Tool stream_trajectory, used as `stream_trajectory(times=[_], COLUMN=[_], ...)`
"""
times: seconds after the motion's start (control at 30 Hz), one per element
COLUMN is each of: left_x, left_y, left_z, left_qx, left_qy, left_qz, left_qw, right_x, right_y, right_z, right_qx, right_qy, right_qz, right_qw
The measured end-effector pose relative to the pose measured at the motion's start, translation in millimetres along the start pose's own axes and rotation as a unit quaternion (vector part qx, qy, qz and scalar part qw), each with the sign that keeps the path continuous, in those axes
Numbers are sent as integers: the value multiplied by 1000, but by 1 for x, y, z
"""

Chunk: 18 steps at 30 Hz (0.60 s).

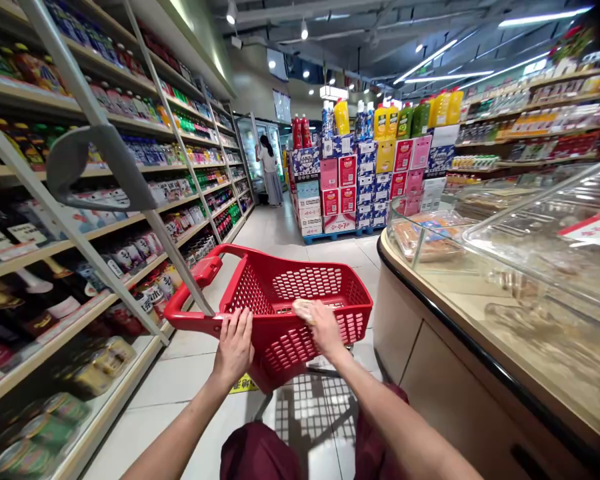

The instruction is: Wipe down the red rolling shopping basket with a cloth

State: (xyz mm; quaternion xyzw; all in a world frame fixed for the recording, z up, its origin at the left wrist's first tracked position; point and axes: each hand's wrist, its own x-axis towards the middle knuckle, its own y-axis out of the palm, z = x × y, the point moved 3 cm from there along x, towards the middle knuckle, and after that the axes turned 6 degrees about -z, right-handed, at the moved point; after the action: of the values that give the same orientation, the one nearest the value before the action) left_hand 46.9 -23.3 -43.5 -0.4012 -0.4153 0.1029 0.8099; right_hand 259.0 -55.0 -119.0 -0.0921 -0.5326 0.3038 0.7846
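Observation:
A red plastic shopping cart with a perforated basket stands sideways in front of me, its push handle to the left. My left hand grips the near rim close to the handle end, fingers over the edge. Bunched in my right hand is a pale cloth, pressed at the near rim farther right; part of it is hidden by the fingers. A grey pole rises from the cart's handle end and carries a grey loop grip. The visible basket interior shows only red slotted walls and floor.
Drink shelves run along the left. A curved counter with clear covers and packaged food borders the right. Stacked drink cartons stand on a blue pallet ahead. Farther back, a person is by the glass-door coolers.

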Motion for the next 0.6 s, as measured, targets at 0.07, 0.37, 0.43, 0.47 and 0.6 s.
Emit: stream_trajectory(times=[0.07, 0.37, 0.43, 0.47, 0.6], left_x=[1, 13, 14, 15, 18], left_y=[1, 6, 8, 9, 13], left_z=[-6, -29, -32, -34, -39], left_qx=[-6, -29, -29, -28, -38], left_qy=[-16, -28, -33, -36, -39], left_qz=[2, 14, 4, -3, -32], left_qw=[1000, 999, 999, 999, 998], right_x=[-2, 7, 8, 8, 7], right_y=[-10, -9, -17, -18, 3], right_z=[-18, -16, -36, -40, -18], right_qx=[-20, -2, -29, -35, 11], right_qy=[43, 1, 53, 70, 15], right_qz=[-20, 3, -19, -25, -1], right_qw=[999, 1000, 998, 997, 1000])
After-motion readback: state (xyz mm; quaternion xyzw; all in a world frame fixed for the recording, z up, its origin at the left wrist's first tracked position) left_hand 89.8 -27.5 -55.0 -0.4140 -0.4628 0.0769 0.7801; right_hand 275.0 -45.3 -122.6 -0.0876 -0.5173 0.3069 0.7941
